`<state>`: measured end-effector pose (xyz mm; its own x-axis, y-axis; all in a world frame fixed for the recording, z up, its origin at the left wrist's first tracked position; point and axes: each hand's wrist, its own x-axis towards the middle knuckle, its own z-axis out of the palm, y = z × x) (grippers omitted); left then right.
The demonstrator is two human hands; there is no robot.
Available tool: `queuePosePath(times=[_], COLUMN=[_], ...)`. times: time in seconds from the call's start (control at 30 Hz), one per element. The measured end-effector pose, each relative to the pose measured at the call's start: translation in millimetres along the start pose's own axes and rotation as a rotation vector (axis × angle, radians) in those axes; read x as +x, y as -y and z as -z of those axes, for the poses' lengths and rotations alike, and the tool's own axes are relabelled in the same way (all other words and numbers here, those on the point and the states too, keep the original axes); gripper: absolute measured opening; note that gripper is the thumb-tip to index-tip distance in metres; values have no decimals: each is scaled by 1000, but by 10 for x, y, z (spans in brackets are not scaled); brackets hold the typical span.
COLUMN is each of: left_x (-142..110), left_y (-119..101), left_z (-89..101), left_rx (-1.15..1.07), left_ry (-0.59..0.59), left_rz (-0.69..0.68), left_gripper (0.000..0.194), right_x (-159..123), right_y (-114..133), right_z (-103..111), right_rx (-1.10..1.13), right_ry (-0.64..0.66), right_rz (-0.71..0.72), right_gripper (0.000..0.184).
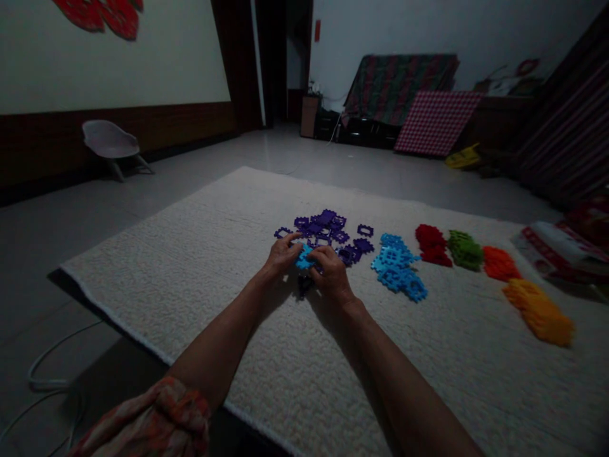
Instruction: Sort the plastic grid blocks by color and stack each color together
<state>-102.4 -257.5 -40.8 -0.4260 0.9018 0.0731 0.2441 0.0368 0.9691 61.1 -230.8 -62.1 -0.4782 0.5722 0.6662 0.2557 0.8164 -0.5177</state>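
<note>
Both hands meet over a cream rug [200, 266], just in front of a pile of purple plastic interlocking tiles [328, 230]. My left hand [281, 255] and my right hand [330, 273] are each closed on a light blue tile piece [303, 256] held between them. A small dark piece [303, 284] shows just below the hands; I cannot make out what it is or whether it is held.
Sorted piles lie in a row to the right: blue tiles [398, 273], red [431, 244], green [464, 249], orange [499, 263], yellow [540, 311]. A small white chair [111, 143] stands by the left wall. A white cable [47, 374] lies on the floor at left. Folded cloth [556, 244] lies at far right.
</note>
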Motion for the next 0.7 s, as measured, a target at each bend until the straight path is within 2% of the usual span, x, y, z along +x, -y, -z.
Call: queuePosePath(times=[0.17, 0.3, 0.4, 0.5, 0.6, 0.7], left_x=[-222, -280, -263, -266, -320, -413], left_y=[-154, -272, -355, -420, -472, -531], left_z=[-72, -295, -548, -837, -1160, -1518], left_rx=[-139, -315, -412, -446, -379, -276], left_ry=[113, 146, 95, 99, 149, 218], left_rz=[94, 241, 306, 302, 266, 141], left_gripper=[40, 48, 50, 47, 44, 42], right_x=[-94, -144, -196, -319, -534, -778], right_y=[12, -14, -64, -116, -161, -217], right_z=[146, 291, 433, 661, 973, 1276], right_rx=[-7, -3, -13, -37, -92, -192], right_ry=[-38, -107, -152, -176, -125, -109], right_rz=[-20, -44, -88, -151, -155, -144], right_gripper=[26, 28, 33, 42, 55, 60])
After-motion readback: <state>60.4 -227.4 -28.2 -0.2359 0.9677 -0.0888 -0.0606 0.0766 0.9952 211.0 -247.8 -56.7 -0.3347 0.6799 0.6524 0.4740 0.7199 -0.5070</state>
